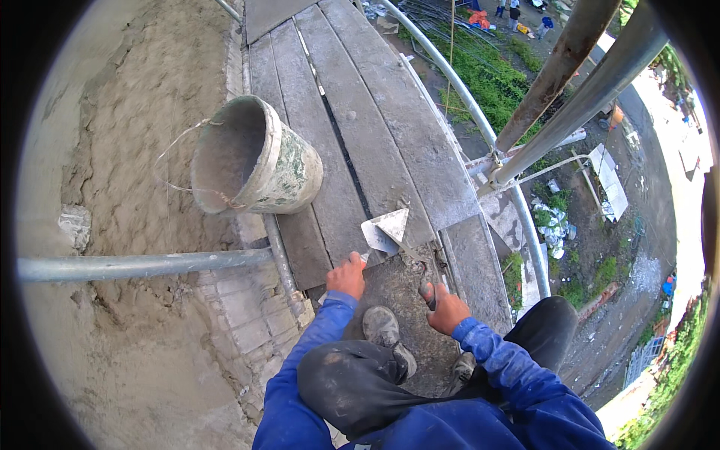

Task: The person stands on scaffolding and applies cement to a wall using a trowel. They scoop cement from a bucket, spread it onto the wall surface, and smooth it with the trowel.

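My left hand [346,277] is closed around the handle of a scraper [376,237] with a broad pale blade. In my right hand [448,307] is the dark handle of a pointing trowel [394,223], its triangular blade coated in pale mortar. The two blades overlap just above the planks in front of me; whether they touch I cannot tell. Beyond my left hand stands a mortar-splashed bucket [294,171], tipped toward the wall in this view, its wire handle hanging to the left. My shoes [381,326] rest on the boards between my hands.
Scaffold planks [375,97] stretch away ahead. On the left is a wall with rough, freshly spread mortar [150,142], crossed by a metal pipe [142,265]. Scaffold poles [585,90] and a curved rail [454,79] line the right edge. Ground with grass and debris lies far below.
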`<control>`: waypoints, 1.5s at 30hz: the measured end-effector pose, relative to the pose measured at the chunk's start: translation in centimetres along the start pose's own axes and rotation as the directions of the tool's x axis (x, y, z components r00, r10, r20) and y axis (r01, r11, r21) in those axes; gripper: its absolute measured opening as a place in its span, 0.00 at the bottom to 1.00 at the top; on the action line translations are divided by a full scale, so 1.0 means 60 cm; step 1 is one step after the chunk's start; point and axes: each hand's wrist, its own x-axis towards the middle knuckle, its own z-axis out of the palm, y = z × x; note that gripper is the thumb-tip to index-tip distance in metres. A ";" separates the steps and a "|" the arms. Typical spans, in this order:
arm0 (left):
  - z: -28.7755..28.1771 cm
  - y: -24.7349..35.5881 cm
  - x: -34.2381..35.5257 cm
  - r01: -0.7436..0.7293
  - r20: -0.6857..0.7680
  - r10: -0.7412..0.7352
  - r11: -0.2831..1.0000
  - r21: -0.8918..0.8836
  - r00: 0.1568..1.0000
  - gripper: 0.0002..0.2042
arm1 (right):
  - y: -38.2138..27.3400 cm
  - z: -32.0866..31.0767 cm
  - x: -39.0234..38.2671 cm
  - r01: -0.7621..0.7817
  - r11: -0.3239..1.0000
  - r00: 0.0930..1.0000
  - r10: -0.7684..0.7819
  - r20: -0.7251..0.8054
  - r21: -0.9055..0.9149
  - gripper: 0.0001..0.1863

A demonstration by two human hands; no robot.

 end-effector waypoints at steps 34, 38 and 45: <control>0.002 0.011 0.010 0.017 0.031 -0.016 0.999 -0.033 0.999 0.14 | -0.028 -0.028 0.033 0.167 0.979 0.985 -0.171 -0.023 -0.114 0.22; -0.006 0.009 0.006 0.007 0.044 -0.005 0.999 -0.054 0.999 0.14 | -0.014 -0.033 0.006 0.169 0.974 0.986 -0.167 0.028 -0.148 0.24; 0.005 0.001 -0.012 0.015 0.023 -0.016 1.000 0.026 1.000 0.10 | -0.024 -0.018 -0.029 0.156 0.985 0.987 -0.153 0.048 -0.079 0.24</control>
